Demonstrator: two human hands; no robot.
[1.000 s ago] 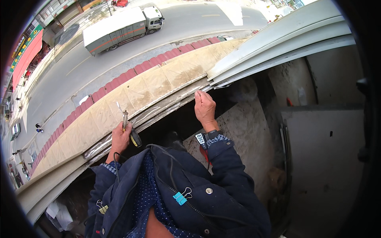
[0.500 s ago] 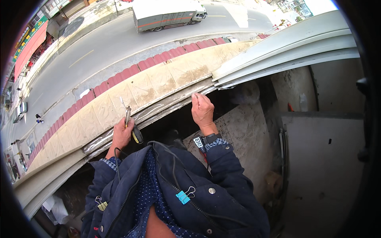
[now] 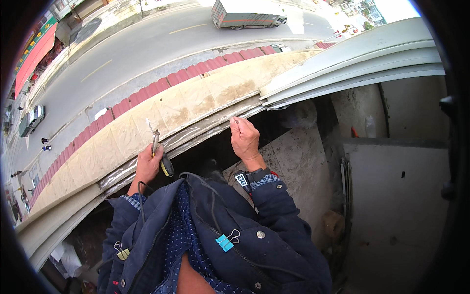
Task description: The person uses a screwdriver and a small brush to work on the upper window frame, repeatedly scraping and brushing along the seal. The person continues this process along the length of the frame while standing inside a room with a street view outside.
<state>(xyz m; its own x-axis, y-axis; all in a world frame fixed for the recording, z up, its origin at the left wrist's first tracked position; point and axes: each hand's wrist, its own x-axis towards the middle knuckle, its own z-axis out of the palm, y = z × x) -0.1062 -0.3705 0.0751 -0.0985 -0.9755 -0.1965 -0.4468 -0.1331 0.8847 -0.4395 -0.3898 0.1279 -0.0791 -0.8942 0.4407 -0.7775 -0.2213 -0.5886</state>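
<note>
My left hand [image 3: 147, 165] is closed on metal hand tools [image 3: 155, 142], with a pale, narrow tip pointing up and a thick black-and-yellow handle [image 3: 167, 165] hanging beside the fingers. It is at the inner edge of the window track [image 3: 205, 122], a worn multi-channel metal rail with whitish smears. My right hand [image 3: 245, 140] is closed over that track farther right, thumb and forefinger pinched on something small I cannot make out. A beige ledge [image 3: 181, 103] runs outside the track. A dark wristwatch [image 3: 260, 174] and a small black-and-white device [image 3: 242, 180] are at my right wrist.
White frame rails [image 3: 347, 59] continue to the upper right. Below lie red roofing [image 3: 137, 98], a street with a box truck [image 3: 245, 17], cars and small figures. Inside are a dusty floor [image 3: 289, 157], a large grey panel [image 3: 396, 196] and white plastic [image 3: 68, 257].
My right hand has moved a little left along the track, still pinched. My left hand holds the tools much as before. The truck has travelled right along the street.
</note>
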